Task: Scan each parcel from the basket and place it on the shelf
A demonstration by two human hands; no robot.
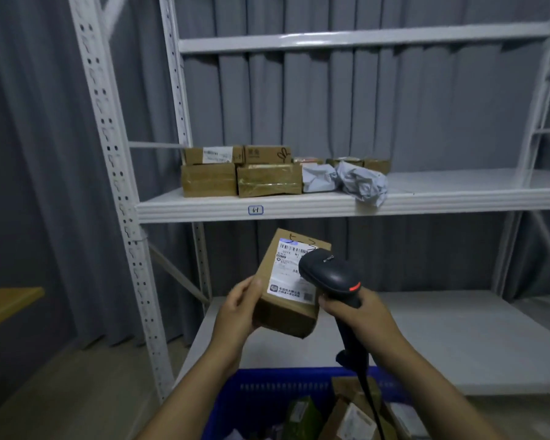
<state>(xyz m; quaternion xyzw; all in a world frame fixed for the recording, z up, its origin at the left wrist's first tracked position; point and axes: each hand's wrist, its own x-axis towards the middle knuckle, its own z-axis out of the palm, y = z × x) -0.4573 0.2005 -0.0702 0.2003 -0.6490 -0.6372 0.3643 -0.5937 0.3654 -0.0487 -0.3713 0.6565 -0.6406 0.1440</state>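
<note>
My left hand (238, 309) grips a brown cardboard parcel (283, 312) by its left side, tilted, with its white label facing up. My right hand (359, 312) holds a black barcode scanner (331, 274) by the handle; the scanner's head sits over the label's right part and its cable hangs down. A blue basket (267, 392) at the bottom holds several more parcels. The white shelf (299, 208) above carries several boxes (267, 179) and grey bags (359, 182) at its left half.
White metal uprights (115, 173) stand at the left. A lower white shelf board (458, 338) lies behind the basket. The right half of the middle shelf (464, 182) is bare. A wooden tabletop edge (7, 303) shows at far left. Grey curtains hang behind.
</note>
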